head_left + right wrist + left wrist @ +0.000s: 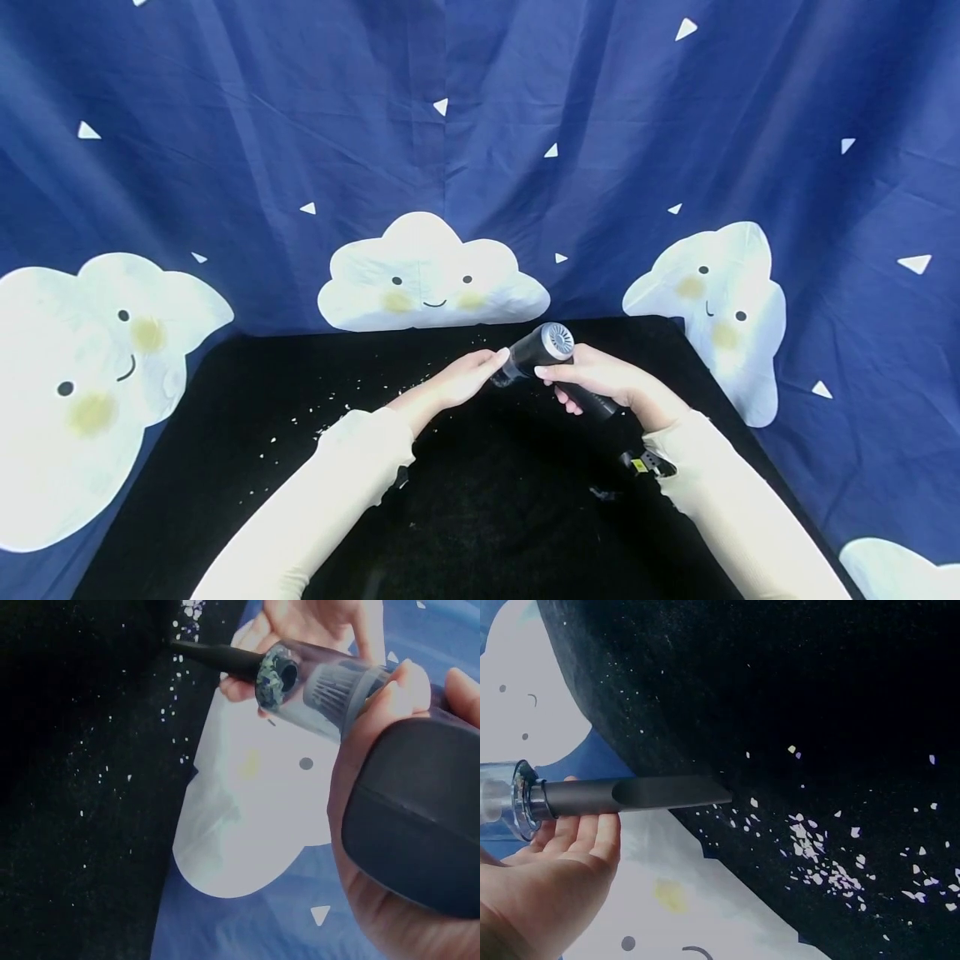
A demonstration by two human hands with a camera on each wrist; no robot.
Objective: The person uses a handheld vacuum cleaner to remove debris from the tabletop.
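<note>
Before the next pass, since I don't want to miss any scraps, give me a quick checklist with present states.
1. Right hand gripping the vacuum: ok.
2. Left hand touching the nozzle: ok.
3. Nozzle joined to the clear bin: ok.
4. Nozzle aimed toward the white scraps: ok, some show just beyond it in the left wrist view.
5. Table free of scraps: not ok, many lie scattered.
6. Vacuum switched on: cannot tell.
</note>
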